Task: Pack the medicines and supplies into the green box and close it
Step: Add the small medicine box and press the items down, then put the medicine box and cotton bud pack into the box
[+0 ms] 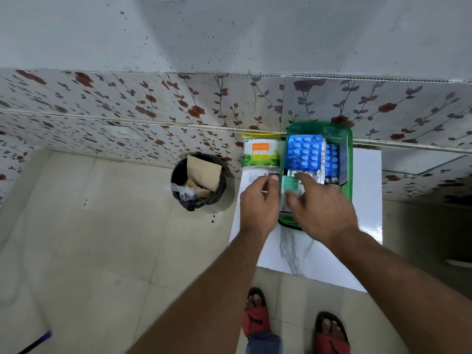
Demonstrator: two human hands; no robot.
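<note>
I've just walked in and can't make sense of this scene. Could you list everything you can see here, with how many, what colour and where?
Green plastic box: one, on white table, against wall.
Blue blister strips of tablets: at least two, inside box.
Pale green small packet: one, near end of box, between hands.
Cotton swab pack: one, white-green with orange label, left of box.
White marbled table: one, by floral wall.
Black waste bin: one, floor left of table, holding brown cardboard.
Red sandals: two, on feet.
Left hand: at box's left edge.
Right hand: over box.
</note>
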